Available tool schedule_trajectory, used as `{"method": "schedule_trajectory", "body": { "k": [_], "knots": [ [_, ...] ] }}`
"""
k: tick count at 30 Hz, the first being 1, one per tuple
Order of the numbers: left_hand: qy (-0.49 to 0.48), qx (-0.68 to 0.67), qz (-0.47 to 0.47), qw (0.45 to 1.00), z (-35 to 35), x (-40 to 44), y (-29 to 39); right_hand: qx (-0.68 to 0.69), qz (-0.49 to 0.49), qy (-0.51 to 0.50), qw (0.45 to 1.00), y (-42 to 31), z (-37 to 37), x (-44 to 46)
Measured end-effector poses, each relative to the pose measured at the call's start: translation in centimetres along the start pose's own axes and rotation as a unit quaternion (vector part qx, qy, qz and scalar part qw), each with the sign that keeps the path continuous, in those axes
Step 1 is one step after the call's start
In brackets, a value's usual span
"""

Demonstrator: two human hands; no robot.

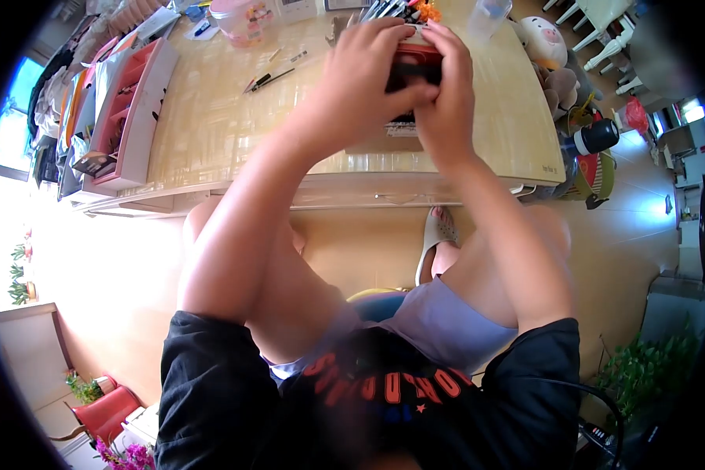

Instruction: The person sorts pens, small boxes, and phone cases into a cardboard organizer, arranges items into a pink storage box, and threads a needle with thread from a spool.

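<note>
Both my hands are wrapped round a red and black box-like object [420,56] above the far part of the table. My left hand [370,69] grips its left side, fingers curled over the top edge and thumb reaching across the front. My right hand [451,90] closes on the right side, with its fingertips at the top. Much of the object is covered by my fingers, so its exact kind is unclear. Just below the hands, a small dark item with a pale label [402,128] shows in part on the table.
On the glossy table [219,117] lie a black pen [272,80] and small bits. A pink organizer [125,117] stands at left, a pink-lidded tub [241,23] and several pens [390,9] at the back, a clear cup [489,17] at right. Plush toys [544,43] sit beyond the right edge.
</note>
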State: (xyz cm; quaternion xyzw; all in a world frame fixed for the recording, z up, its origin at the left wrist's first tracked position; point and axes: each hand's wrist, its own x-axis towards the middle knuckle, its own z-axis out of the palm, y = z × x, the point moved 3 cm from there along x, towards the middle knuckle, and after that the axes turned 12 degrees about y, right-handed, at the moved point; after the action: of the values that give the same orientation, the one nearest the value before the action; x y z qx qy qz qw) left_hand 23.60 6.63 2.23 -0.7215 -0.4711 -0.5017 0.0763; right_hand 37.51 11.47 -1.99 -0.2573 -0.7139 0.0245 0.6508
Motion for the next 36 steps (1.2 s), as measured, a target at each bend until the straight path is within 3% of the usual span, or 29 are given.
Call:
{"method": "schedule_trajectory", "body": {
  "k": [5, 8, 11, 12, 16, 21, 28, 33, 36],
  "knots": [
    [-0.101, -0.031, -0.031, 0.994, -1.6, -1.2, -1.3, 0.025, 0.009, -0.076, 0.997, 0.1, -0.5, -0.3],
    [-0.118, -0.044, -0.115, 0.985, -2.6, -1.6, -1.1, 0.057, 0.035, -0.077, 0.995, -0.2, -1.1, -0.1],
    [-0.124, -0.027, -0.126, 0.984, -2.6, -2.5, -1.9, 0.105, 0.188, -0.103, 0.971, -0.3, -1.8, -0.5],
    [-0.130, -0.001, -0.102, 0.986, -2.5, -2.7, -2.3, 0.117, 0.240, -0.110, 0.957, -0.4, -1.9, -0.6],
    [-0.127, 0.087, -0.006, 0.988, -1.5, -2.8, -3.4, 0.124, 0.259, -0.123, 0.950, 0.9, -1.9, -1.5],
    [-0.116, 0.147, 0.054, 0.981, -0.8, -2.3, -2.0, 0.084, 0.143, -0.081, 0.983, 0.4, -2.1, -0.4],
    [-0.108, 0.032, -0.065, 0.992, 0.4, -3.0, -1.5, 0.181, 0.154, -0.122, 0.964, 0.3, -2.2, -0.2],
    [-0.094, -0.027, -0.195, 0.976, 1.1, -2.6, -2.0, 0.293, 0.389, -0.046, 0.872, 0.9, -2.0, -0.8],
    [0.161, -0.274, -0.320, 0.892, 2.6, -3.7, -6.1, 0.272, 0.463, -0.013, 0.844, 2.6, -1.8, -1.6]
  ]
}}
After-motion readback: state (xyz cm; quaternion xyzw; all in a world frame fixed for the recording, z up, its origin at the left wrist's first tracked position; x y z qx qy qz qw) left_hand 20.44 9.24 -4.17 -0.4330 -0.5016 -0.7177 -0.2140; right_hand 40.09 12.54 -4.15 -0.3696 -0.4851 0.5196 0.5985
